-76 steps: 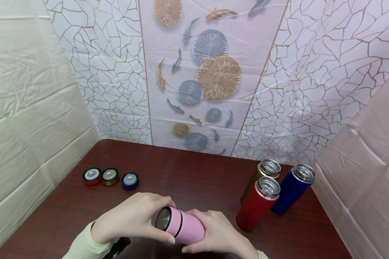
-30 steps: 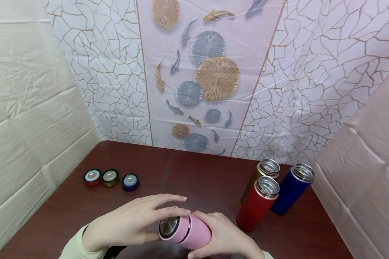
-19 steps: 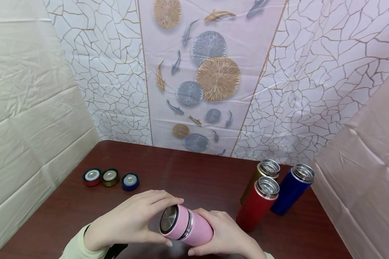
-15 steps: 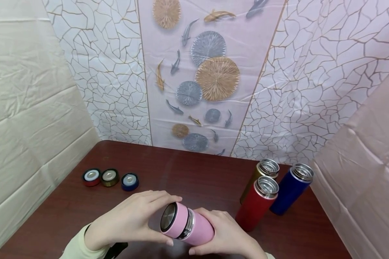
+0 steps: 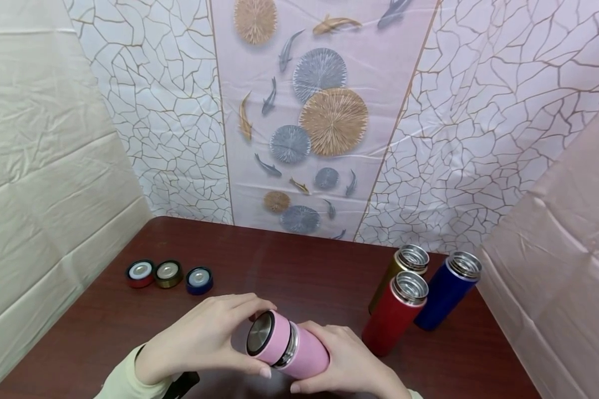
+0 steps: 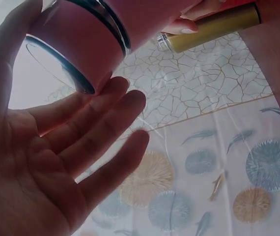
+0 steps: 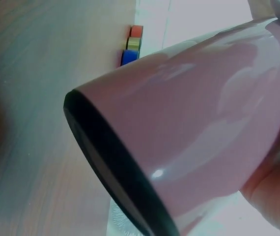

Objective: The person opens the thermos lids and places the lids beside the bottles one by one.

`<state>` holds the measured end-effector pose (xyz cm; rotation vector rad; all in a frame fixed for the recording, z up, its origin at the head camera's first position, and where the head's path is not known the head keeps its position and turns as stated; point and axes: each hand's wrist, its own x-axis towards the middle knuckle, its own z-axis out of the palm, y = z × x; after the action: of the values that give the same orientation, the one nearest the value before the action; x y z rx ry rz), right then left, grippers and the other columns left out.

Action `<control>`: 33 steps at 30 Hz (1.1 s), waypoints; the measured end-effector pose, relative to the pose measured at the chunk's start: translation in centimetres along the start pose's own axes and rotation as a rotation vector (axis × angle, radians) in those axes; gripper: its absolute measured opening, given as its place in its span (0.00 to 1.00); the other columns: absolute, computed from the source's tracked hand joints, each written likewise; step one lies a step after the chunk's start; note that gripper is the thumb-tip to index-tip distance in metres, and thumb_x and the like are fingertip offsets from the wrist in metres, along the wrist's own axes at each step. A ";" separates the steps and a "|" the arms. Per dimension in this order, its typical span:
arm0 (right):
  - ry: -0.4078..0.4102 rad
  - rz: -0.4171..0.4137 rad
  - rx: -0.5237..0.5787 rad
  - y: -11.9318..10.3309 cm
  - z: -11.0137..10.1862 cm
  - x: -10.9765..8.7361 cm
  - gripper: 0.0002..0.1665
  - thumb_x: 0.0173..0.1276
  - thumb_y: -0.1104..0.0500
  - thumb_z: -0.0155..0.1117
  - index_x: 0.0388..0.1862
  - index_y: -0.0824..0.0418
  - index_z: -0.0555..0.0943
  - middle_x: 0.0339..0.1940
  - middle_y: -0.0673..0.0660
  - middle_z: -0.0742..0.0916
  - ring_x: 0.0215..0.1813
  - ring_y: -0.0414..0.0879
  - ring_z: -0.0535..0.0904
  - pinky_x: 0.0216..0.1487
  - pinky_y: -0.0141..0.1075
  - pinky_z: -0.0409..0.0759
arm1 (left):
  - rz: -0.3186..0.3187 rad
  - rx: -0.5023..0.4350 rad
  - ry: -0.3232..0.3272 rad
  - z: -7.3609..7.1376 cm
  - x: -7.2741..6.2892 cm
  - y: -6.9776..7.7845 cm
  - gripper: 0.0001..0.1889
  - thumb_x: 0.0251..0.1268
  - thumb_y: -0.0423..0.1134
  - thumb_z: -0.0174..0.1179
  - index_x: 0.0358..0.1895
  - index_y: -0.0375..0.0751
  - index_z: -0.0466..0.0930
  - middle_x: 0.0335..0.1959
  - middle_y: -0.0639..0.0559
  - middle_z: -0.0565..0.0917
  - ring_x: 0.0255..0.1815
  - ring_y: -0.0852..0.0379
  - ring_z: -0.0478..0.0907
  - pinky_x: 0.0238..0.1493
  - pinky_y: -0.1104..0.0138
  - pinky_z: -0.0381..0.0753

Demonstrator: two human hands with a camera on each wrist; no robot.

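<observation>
A pink thermos bottle [image 5: 310, 352] is held tilted over the near part of the table, its lid pointing left. My right hand [image 5: 343, 357] grips the bottle's body. With thumb and fingers my left hand [image 5: 202, 333] pinches the pink lid [image 5: 279, 339], which has a silver top. Between lid and body a silver neck band shows. In the left wrist view, the thumb and some fingers touch the lid [image 6: 76, 42], while the other fingers extend past it. The right wrist view shows the bottle's black-rimmed base [image 7: 115, 162]; most of the right hand is out of that view.
Three uncapped bottles stand at the right: gold [image 5: 385, 282], red [image 5: 391, 324] and blue [image 5: 441, 299]. Three lids lie upside down at the left: red [image 5: 140, 281], gold [image 5: 168, 280] and blue [image 5: 199, 285]. Fabric walls border the dark red table [image 5: 279, 266].
The left fingers lifted off, then grasped the lid afresh. The lid has come slightly away from the body, widening the silver band. The right hand keeps its grip.
</observation>
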<state>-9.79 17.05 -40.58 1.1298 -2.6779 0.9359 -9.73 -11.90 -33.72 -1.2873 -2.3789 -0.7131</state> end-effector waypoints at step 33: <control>0.011 0.032 -0.038 0.5 0.6 -0.3 0.41 0.48 0.26 0.75 0.62 0.32 0.75 0.43 0.34 0.84 0.40 0.31 0.80 0.38 0.32 0.78 | -0.516 -0.179 0.174 -1.3 -0.7 -3.5 0.22 0.61 0.54 0.71 0.54 0.53 0.77 0.34 0.63 0.80 0.34 0.66 0.78 0.39 0.64 0.81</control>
<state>-9.80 17.18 -41.47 1.0744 -2.7011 0.8895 -12.28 -14.75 -33.90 -0.6245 -2.5600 -1.1537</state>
